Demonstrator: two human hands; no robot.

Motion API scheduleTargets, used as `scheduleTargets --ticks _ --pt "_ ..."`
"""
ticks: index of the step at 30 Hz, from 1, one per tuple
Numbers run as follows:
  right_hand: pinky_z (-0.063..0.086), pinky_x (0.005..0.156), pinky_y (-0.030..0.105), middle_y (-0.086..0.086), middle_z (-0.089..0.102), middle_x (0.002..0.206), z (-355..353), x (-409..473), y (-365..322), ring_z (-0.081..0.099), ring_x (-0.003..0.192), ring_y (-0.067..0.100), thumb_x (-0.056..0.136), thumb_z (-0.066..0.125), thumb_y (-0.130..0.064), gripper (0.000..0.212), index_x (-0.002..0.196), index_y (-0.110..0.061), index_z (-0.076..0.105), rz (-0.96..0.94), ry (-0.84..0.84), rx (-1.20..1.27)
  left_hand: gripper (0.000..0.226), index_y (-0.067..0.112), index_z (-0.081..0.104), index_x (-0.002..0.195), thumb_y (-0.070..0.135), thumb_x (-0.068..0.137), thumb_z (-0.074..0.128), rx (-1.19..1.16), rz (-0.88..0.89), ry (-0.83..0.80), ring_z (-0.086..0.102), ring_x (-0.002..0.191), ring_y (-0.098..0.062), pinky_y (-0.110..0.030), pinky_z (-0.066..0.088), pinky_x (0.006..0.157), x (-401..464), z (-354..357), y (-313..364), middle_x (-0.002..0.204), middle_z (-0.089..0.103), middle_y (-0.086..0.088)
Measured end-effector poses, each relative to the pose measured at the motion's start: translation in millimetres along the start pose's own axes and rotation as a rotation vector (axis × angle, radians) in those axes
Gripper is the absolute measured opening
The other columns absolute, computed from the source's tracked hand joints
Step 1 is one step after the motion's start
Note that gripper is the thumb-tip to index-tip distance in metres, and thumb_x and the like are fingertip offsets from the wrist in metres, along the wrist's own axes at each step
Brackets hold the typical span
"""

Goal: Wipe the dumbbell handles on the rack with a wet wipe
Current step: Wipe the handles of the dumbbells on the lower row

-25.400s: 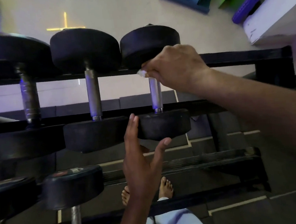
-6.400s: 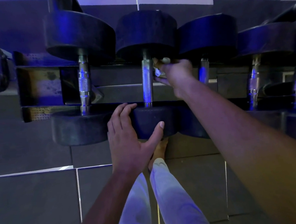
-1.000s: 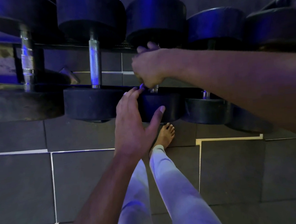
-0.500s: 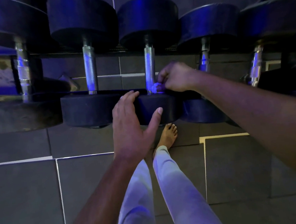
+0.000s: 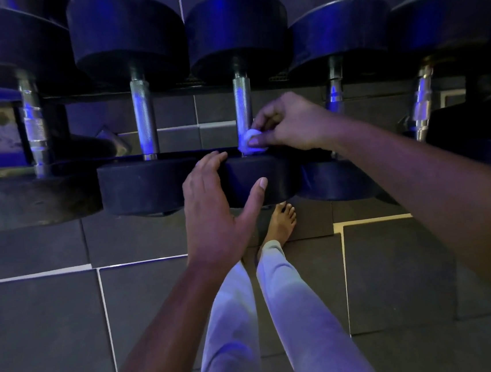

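Dark floor mats [image 5: 42,331] below rack [image 5: 169,88] — right hand [image 5: 289,123] pinches balled wet wipe [image 5: 249,143] against dumbbell handle [image 5: 243,105]; left hand [image 5: 216,206], fingers straight, braces the weight head [image 5: 279,179].

Right hand [image 5: 289,124] pinching; left hand [image 5: 217,212] splayed flat.

The right hand [image 5: 289,124] pinches a small balled wet wipe [image 5: 250,143] against the lower end of a knurled steel handle [image 5: 243,105] of the middle dumbbell [image 5: 237,30], just above its near weight head [image 5: 279,179]. The left hand [image 5: 214,215] rests on this head with straight fingers and the thumb spread. More dumbbells lie on both sides on the dark rack [image 5: 198,85]. Below are pale trouser legs [image 5: 295,316], a bare foot [image 5: 281,224] and the grey floor mats [image 5: 42,331].
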State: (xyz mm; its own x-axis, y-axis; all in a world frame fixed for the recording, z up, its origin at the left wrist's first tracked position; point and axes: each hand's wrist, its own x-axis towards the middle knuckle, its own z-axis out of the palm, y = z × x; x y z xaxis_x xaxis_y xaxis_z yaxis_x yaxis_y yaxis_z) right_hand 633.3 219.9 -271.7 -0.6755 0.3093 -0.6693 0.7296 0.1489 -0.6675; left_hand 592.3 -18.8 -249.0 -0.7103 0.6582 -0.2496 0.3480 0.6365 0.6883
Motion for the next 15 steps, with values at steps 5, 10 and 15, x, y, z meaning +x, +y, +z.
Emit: scheduleTargets --ticks 5,10,15 --pt "0.059 0.08 0.031 -0.01 0.077 0.09 12 -4 4 0.072 0.086 0.007 0.085 0.087 -0.035 0.016 0.097 -0.028 0.078 -0.136 0.086 -0.178 0.071 0.013 0.052 0.152 0.055 0.099 0.076 -0.009 -0.001 -0.017 0.045 0.146 -0.02 -0.035 0.036 0.124 1 -1 0 0.155 0.053 -0.001" --pt "0.056 0.084 0.026 -0.016 0.076 0.098 2 -4 -1 0.069 0.092 -0.002 0.087 0.083 -0.04 0.019 0.103 -0.031 0.079 -0.176 0.006 -0.319 0.072 0.014 0.052 0.153 0.056 0.099 0.075 0.001 0.007 -0.015 0.045 0.146 -0.021 -0.032 0.035 0.124 1 -1 -2 0.155 0.053 -0.001" --pt "0.058 0.079 0.033 -0.017 0.075 0.089 11 -4 2 0.069 0.083 0.0 0.084 0.081 -0.051 0.023 0.098 -0.033 0.078 -0.232 0.168 -0.376 0.073 0.015 0.051 0.153 0.057 0.099 0.075 -0.012 0.002 -0.02 0.045 0.147 -0.021 -0.03 0.034 0.124 0 -2 -3 0.157 0.052 0.001"
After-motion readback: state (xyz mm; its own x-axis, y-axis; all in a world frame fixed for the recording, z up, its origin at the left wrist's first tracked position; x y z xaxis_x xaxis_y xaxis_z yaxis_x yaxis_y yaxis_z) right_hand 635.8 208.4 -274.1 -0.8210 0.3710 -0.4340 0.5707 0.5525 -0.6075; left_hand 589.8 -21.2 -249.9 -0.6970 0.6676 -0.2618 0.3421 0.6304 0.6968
